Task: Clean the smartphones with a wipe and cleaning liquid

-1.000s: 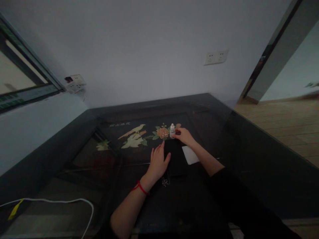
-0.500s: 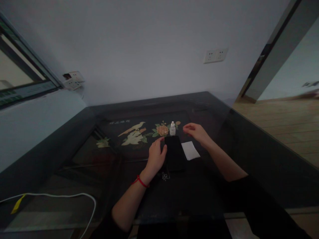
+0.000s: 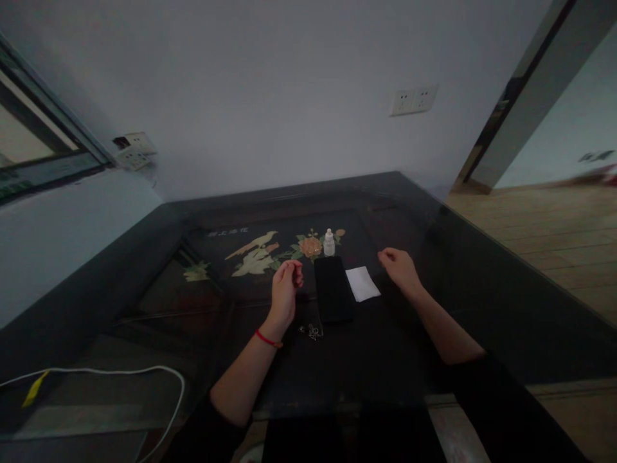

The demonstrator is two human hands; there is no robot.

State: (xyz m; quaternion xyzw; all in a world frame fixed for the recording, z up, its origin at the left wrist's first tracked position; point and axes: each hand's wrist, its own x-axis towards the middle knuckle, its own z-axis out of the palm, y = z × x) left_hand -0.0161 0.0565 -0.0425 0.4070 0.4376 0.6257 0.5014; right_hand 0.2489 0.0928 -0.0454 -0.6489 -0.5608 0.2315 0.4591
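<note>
A black phone [image 3: 333,289] lies flat on the dark table, and a small silver charm [image 3: 313,332] rests by its lower left corner. Beyond its top edge stands a small clear bottle [image 3: 329,244] with a white cap. A white square of paper or cloth [image 3: 362,283] lies along the phone's right side. My left hand [image 3: 285,288], with a red cord at the wrist, is just left of the phone and apart from it, its fingers curled in. To the right of the white square, my right hand [image 3: 399,267] is loosely closed. Nothing shows in either hand.
The glossy table [image 3: 482,308] carries a bird and flower picture [image 3: 255,254]. A white cable [image 3: 120,370] with a yellow tag crosses the front left. Wall sockets [image 3: 413,100] sit behind, and a window is at the left.
My left hand has drawn away from the phone's left edge and curled its fingers. My right hand has shifted right and closed further. The view has tilted slightly.
</note>
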